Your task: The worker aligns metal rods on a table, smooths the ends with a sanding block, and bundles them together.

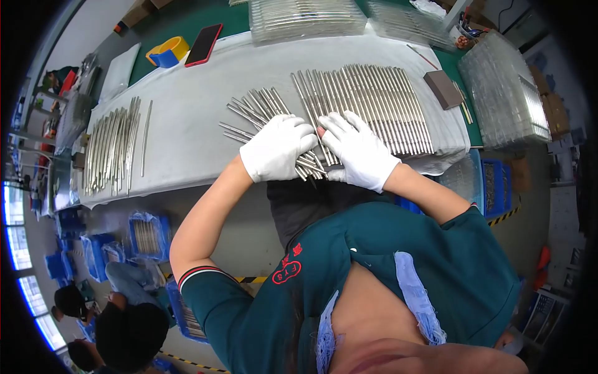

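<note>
Both hands are in white gloves and sit close together in the middle of the worktop (187, 124), which is covered with a pale grey cloth. The left hand (276, 148) lies palm down with the fingers loosely curled over a messy, fanned-out bunch of thin metal rods (252, 109) — it's pressing on them rather than clearly gripping one, and I can't tell whether anything is pinched underneath. The right hand (358, 149) is flatter, fingers spread and pointing away from the body, resting on the near ends of a neat row of rods (374, 103) laid side by side. The two hands nearly touch at the thumbs. Both forearms are bare and come in from below, elbows bent outward, so the wrists angle in toward each other.

Off to the left of the cloth lies another batch of rods (112, 149), well apart from the hands. At the far edge there's a red phone (204, 44) and a yellow-and-blue tape roll (167, 52), and to the right a small brown block (443, 88). Clear plastic trays (504, 93) are stacked along the far and right sides.
</note>
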Demonstrator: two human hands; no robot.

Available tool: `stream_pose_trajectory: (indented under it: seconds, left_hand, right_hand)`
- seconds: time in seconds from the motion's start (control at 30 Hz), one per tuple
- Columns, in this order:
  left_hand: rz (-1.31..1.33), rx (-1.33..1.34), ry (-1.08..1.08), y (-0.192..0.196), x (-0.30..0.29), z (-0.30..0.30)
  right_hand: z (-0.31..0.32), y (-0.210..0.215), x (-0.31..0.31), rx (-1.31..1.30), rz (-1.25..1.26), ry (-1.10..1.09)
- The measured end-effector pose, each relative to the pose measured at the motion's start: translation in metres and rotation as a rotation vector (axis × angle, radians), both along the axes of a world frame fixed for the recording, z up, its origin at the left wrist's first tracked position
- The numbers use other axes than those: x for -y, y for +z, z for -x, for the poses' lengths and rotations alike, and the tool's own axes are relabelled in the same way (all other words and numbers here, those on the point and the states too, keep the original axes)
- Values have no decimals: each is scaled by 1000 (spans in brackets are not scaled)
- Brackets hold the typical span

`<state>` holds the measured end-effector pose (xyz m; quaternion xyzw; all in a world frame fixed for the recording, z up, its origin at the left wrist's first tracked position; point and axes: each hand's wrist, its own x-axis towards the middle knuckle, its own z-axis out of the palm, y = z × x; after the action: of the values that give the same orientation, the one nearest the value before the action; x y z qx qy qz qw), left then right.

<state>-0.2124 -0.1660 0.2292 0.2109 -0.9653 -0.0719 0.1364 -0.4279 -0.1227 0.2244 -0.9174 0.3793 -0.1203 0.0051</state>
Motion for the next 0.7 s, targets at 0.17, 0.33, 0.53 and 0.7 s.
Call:
stream_pose_trajectory:
  seconds: [0.17,0.33,0.53,0.7]
  left_hand:
    - [113,23,-48,-11,-11,-3]
    - [210,-116,-136,-17,-19,-11]
    - [157,-396,73,19,-4,-20]
    - [-211,-1028,622,62,42,-22]
  right_hand:
    - [-2,7,4,-74,-37,67]
    - [-2,6,14,-157,-62,263]
    - [-2,17,29,-108,-155,295]
    - [-40,16,66,307,-107,194]
